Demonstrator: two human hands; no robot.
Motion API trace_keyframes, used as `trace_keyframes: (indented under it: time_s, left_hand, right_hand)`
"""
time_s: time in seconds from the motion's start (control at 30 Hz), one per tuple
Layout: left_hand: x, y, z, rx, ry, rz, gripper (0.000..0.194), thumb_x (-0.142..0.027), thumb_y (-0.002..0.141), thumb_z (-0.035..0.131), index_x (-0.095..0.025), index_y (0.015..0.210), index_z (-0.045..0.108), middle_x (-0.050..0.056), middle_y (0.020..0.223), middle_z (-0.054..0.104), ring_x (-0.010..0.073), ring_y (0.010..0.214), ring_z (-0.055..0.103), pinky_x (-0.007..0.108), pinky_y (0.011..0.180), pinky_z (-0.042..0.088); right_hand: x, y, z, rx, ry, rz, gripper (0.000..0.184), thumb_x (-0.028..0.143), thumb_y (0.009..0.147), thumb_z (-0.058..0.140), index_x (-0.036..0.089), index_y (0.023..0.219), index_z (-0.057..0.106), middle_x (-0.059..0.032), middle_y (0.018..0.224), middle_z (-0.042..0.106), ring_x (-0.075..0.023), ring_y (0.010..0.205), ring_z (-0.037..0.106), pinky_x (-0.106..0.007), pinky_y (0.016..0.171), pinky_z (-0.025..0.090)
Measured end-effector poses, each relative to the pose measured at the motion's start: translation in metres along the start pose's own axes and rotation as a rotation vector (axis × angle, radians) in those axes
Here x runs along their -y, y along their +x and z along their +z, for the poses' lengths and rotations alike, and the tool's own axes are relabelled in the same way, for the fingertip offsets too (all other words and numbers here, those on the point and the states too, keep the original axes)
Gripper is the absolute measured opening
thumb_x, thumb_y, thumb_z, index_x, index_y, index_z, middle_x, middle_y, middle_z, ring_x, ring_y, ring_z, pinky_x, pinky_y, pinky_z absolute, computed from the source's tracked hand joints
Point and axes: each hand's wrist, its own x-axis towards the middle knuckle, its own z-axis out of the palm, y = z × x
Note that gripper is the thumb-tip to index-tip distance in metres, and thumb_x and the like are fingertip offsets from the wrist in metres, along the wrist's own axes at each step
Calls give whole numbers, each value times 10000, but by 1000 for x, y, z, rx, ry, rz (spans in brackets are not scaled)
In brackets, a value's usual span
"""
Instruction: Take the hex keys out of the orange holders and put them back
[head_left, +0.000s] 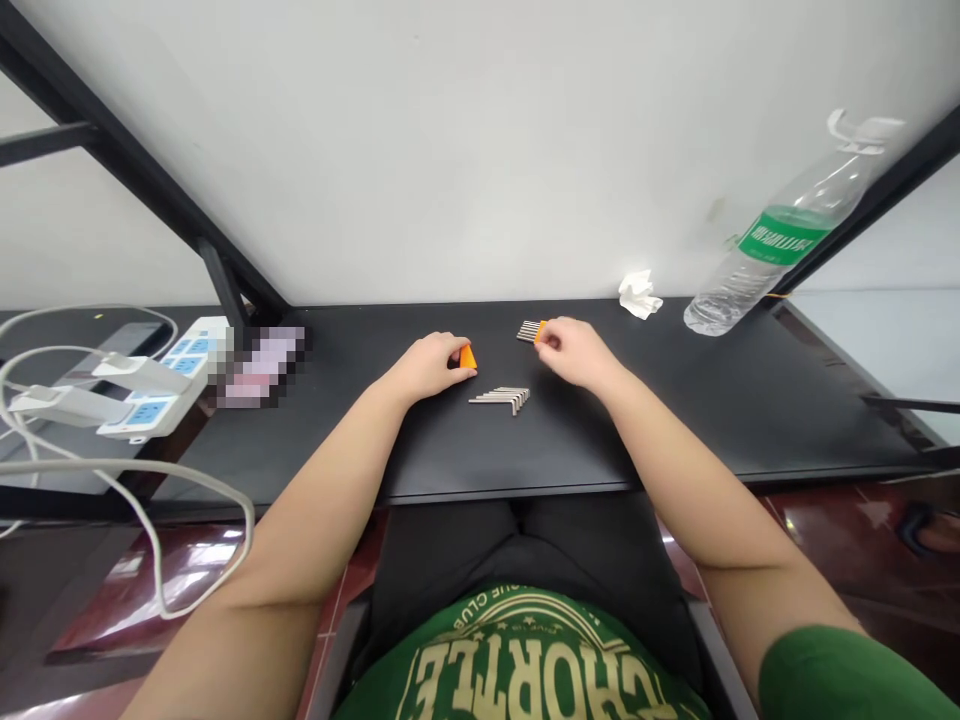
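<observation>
My left hand [433,366] is closed around a small orange block [468,357] at the middle of the black table; the fingers and thumb grip its sides. To the right, my right hand [576,350] pinches another orange piece [539,332], mostly hidden by the fingers. Several thin metal rods [527,330] stick out of that piece toward the left. Between and nearer than the hands lies a row of silver L-shaped hex keys [501,397], side by side on the tabletop, touched by neither hand.
A clear plastic bottle [772,240] with a green label stands at the back right, beside a crumpled white tissue [639,293]. On the left are a white power strip [176,370] with plugs, loose white cables [169,470] and a blurred-out pinkish item [262,368]. A pale wall [450,150] rises behind.
</observation>
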Motion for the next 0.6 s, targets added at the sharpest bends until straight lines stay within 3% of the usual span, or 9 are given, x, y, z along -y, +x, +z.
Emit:
trace_keyframes:
  time_s: [0.07, 0.1, 0.2, 0.3, 0.37, 0.43, 0.5, 0.6]
  left_hand:
    - [3, 2, 0, 36, 55, -53, 425, -533, 942, 697, -260, 1265, 738, 96, 1118, 715, 312, 1080, 659, 387, 885, 502]
    - [4, 3, -1, 43, 80, -93, 425, -552, 957, 677, -267, 1265, 741, 108, 1149, 708, 322, 1106, 655, 392, 892, 505]
    - [11, 5, -1, -10, 132, -235, 529, -583, 974, 641, -263, 1392, 694, 159, 1310, 676, 388, 1240, 607, 457, 965, 513]
    - [16, 6, 1, -124, 96, -306, 698, -595, 944, 669, -207, 1521, 607, 222, 1438, 626, 466, 1329, 540, 571, 1036, 496]
    - [14, 5, 5, -204, 28, -238, 684, -563, 937, 682, -176, 1498, 626, 226, 1431, 635, 462, 1323, 544, 591, 1071, 488]
    - [7, 5, 9, -267, -57, -93, 583, -505, 944, 687, -179, 1427, 674, 187, 1356, 681, 402, 1265, 586, 553, 1092, 497]
    - [-4, 5, 14, -278, -144, 54, 511, -462, 947, 705, -202, 1387, 693, 143, 1284, 713, 339, 1206, 622, 500, 1093, 516]
    - [-19, 5, 17, -258, -189, 186, 567, -412, 944, 737, -227, 1471, 637, 130, 1395, 684, 326, 1298, 599, 504, 1147, 500]
  right_hand:
    - [-15, 5, -3, -136, 3, 148, 170, 291, 951, 661, 192, 1065, 741, -97, 1090, 678, -244, 958, 638, -374, 888, 501]
    - [-22, 8, -4, -142, 11, 196, 273, 335, 957, 679, 190, 1182, 734, -114, 1180, 664, -255, 1009, 643, -385, 926, 510]
    - [-38, 13, -1, 9, 59, 210, 407, 397, 1018, 637, 207, 1375, 680, -137, 1335, 607, -268, 1150, 629, -412, 1053, 493]
    - [-46, 18, 5, 151, 94, 113, 299, 343, 1073, 542, 211, 1268, 725, -116, 1248, 616, -258, 1216, 594, -402, 1108, 463]
    - [-47, 21, 9, 175, 97, 78, 239, 328, 1054, 573, 190, 1145, 745, -102, 1180, 614, -247, 1174, 592, -374, 1074, 472]
    - [-43, 22, 13, 188, 97, 56, 200, 331, 1024, 618, 175, 1049, 741, -91, 1137, 607, -230, 1101, 596, -349, 1019, 483]
    - [-36, 21, 16, 218, 108, -6, 177, 317, 1010, 629, 175, 1013, 734, -81, 1115, 612, -216, 1059, 598, -342, 994, 476]
    - [-21, 18, 18, 270, 141, -131, 156, 285, 1004, 608, 184, 1019, 726, -74, 1098, 647, -213, 1039, 601, -348, 983, 459]
